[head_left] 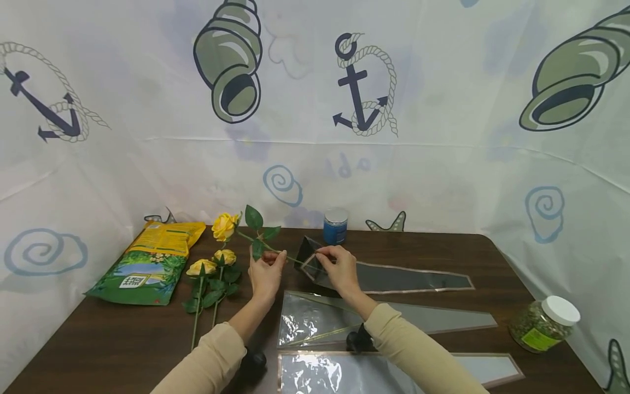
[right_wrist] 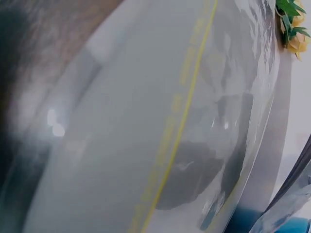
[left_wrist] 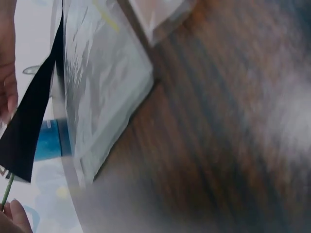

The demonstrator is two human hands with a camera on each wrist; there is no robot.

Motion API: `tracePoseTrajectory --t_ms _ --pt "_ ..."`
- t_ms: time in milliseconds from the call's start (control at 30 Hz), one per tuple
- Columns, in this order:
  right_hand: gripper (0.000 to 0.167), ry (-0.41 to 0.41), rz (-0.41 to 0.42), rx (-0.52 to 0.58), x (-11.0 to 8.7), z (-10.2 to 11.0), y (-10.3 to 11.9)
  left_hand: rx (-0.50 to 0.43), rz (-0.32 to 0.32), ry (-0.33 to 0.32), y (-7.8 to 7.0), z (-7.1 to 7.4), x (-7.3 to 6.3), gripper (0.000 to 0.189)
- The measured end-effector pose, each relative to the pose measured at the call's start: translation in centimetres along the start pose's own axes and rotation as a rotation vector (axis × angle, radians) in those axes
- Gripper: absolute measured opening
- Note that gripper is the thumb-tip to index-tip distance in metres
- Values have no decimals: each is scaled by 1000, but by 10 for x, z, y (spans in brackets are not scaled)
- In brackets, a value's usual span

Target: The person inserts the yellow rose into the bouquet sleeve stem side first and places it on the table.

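My left hand [head_left: 266, 273] pinches the green stem of a yellow rose [head_left: 225, 227], whose bloom and leaves lean up to the left. The lower stem runs into the spread mouth of a black flower sleeve [head_left: 415, 278] with a clear front. My right hand [head_left: 340, 269] pinches that sleeve near its mouth. In the left wrist view, the stem [left_wrist: 8, 188] enters the black sleeve [left_wrist: 29, 111] between the left fingertips [left_wrist: 18, 213] and the right hand [left_wrist: 7, 73]. Only a sliver of the black sleeve shows in the right wrist view, and neither hand appears there.
Two yellow roses [head_left: 202, 267] lie left of my left hand, beside a green and yellow bag [head_left: 143, 268]. A grey sleeve [head_left: 443, 317] and a white-backed sleeve [head_left: 339, 375] lie nearer me. Behind stands a blue can [head_left: 335, 230]; a white-lidded jar [head_left: 543, 324] sits at right.
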State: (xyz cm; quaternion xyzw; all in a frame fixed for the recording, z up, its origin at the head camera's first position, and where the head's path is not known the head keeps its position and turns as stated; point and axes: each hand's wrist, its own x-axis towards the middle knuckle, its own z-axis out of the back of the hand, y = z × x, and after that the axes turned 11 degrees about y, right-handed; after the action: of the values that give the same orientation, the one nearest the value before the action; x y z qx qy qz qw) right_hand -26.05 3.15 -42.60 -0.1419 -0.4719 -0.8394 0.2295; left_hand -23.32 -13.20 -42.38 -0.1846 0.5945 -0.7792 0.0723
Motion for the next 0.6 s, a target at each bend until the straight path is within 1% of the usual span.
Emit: tracePoseTrajectory --t_ms 167,267,333,400,467,567,600 --pt "6 -12 24 11 1 -2 4 61 -33 20 3 -7 -7 56" --pt "6 -12 40 11 2 -2 5 86 -54 33 4 -10 -9 60" --pt "6 -12 45 11 3 -2 6 82 -69 49 3 -11 -11 60" --pt "6 -14 47 16 3 -2 6 77 -94 61 2 -10 -11 49" --pt "6 -12 47 20 3 -2 6 59 -108 65 1 -8 -12 46" --pt "6 -5 38 31 4 -1 6 15 -124 31 -3 -3 -11 41" --pt "6 -4 41 26 5 -1 6 -9 -125 13 -4 -1 -10 44"
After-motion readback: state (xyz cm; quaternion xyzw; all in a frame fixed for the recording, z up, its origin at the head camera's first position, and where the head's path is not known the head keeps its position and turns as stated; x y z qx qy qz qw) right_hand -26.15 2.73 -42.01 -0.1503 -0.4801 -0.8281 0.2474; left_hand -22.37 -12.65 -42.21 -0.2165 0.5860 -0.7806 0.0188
